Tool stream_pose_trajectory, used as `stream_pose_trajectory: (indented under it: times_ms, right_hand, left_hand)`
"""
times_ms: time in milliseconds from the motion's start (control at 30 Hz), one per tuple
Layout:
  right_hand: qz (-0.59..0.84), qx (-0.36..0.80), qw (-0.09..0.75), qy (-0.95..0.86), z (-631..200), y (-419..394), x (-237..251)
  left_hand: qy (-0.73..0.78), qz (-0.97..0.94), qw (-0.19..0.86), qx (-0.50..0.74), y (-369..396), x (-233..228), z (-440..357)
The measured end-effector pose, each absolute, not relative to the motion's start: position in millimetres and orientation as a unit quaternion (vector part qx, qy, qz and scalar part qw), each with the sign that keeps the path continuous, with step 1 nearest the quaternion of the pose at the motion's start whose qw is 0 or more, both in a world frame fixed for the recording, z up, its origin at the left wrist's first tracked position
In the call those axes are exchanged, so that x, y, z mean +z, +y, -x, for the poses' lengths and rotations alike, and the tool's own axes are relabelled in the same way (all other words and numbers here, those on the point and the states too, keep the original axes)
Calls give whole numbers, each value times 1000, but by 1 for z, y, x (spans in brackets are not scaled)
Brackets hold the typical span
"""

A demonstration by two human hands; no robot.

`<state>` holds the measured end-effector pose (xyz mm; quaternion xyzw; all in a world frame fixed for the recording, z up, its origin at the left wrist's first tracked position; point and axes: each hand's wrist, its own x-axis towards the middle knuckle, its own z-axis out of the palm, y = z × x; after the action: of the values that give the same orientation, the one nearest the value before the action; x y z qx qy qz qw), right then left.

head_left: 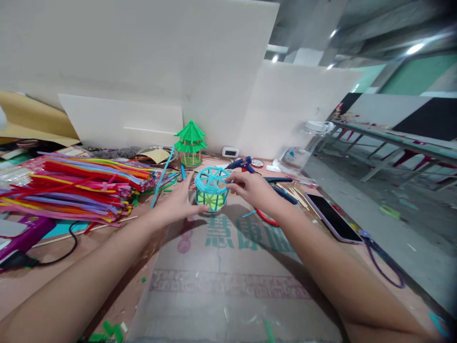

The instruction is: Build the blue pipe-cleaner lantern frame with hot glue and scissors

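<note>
Head view: blue pipe-cleaner cage [211,186] on bench [228,286], at centre, upright. Left hand [178,204] cupping its near-left side, thumb touching base, not clenched. Right hand [252,187] pinching upper right rim with fingertips. Green pagoda model [191,143] behind; pipe-cleaner bundle [78,186] far left; phone [333,218] right.

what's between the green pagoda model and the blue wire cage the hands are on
In the head view, a short blue stick lies on the table between the green pagoda model and the blue cage; otherwise that stretch is bare.
</note>
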<state>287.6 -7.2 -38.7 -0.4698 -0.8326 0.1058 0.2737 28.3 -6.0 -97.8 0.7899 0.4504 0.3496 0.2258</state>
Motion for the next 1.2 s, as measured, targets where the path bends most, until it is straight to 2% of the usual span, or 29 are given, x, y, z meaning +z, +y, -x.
stream_pose_trajectory:
  times_ms: [167,367,500,700,767,1000,1200]
  right_hand:
    - [442,146,289,-837,-288,-8,-38]
    - [471,116,394,-780,-295,-15,-17]
    - [503,108,428,-744,-301,-22,-3]
    - [506,-25,468,-724,-311,-32,15]
    - [493,-28,465,-735,-315,-33,17]
    - [401,74,426,-808,-295,-39,4]
    - [245,-30,381,-891,-266,-39,-24]
  left_hand:
    - [378,-782,279,409,-3,-124,-40]
    - [435,-781,167,415,0,-135,-40]
    - [461,-781,86,412,-3,-135,-37]
    - [465,-785,74,403,-4,-135,-37]
    - [470,-780,75,405,-3,-136,-37]
    - [466,-777,81,416,-1,-138,-37]
    - [458,-786,56,412,-3,-139,-37]
